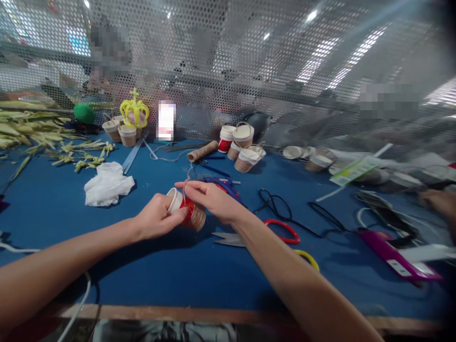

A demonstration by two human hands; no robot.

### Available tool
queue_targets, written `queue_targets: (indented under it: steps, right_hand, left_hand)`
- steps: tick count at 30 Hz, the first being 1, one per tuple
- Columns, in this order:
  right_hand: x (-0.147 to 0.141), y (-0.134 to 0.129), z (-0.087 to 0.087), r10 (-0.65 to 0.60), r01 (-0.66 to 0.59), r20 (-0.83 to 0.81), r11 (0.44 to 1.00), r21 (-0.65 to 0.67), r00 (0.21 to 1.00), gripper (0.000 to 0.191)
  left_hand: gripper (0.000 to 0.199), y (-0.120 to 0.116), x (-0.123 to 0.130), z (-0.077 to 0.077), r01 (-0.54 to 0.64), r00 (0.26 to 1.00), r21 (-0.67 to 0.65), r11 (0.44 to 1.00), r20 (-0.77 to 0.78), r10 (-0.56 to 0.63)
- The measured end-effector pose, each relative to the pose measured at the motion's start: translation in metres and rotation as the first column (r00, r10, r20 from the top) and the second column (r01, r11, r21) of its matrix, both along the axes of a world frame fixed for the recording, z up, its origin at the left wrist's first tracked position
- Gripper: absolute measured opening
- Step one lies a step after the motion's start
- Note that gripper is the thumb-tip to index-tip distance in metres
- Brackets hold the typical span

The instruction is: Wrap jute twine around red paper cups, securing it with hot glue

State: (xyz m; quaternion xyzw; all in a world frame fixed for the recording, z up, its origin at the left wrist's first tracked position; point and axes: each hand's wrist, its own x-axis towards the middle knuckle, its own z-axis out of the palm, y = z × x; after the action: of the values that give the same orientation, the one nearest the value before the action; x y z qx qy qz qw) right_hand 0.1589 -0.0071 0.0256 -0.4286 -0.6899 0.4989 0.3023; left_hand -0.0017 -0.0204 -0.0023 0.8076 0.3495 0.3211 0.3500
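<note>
A white-and-red paper cup (174, 202) lies tilted in my left hand (154, 217), its mouth facing left. My left thumb presses along the cup's side and the fingers are closed round it. Brown twine (198, 220) is wound in tight rows round the cup's base end. My right hand (218, 202) is at the cup's upper right side, fingers bent over the twine where it meets the wall. From there the strand rises to a twine roll (203, 151) lying behind. Scissors with red handles (285, 230) lie partly under my right forearm.
A blue glue gun (228, 187) lies just behind my right hand. Twine-wrapped cups (245, 159) stand at the back. White crumpled cloth (109, 185) lies left. A black cable (285, 213) and purple power strip (395, 256) are right; another person's hand (440, 202) shows there.
</note>
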Motion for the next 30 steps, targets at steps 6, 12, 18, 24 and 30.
queue_targets:
  steps: [6,12,18,24,30]
  right_hand:
    - [0.001,-0.009,0.001,-0.142,0.169,-0.191,0.977,0.132,0.971,0.011]
    - [0.011,-0.023,0.011,-0.303,0.319,-0.103,0.914,0.249,0.947,0.014]
    - [0.014,-0.025,0.010,-0.336,0.336,-0.058,0.888,0.314,0.940,0.012]
    - [0.015,-0.025,0.010,-0.356,0.342,-0.029,0.869,0.358,0.934,0.010]
    - [0.015,-0.024,0.007,-0.372,0.339,0.018,0.863,0.374,0.928,0.010]
  left_hand:
    - [0.028,-0.001,0.001,0.003,0.052,0.997,-0.214,0.975,0.068,-0.038]
    - [0.019,0.002,0.003,0.006,0.057,0.981,-0.508,0.859,0.190,0.047]
    - [0.019,0.004,0.006,0.003,0.058,0.968,-0.635,0.770,0.225,0.112]
    - [0.018,0.003,0.008,0.005,0.032,0.969,-0.686,0.727,0.199,0.146]
    - [0.020,-0.001,0.007,0.007,0.076,0.971,-0.674,0.735,0.219,0.101]
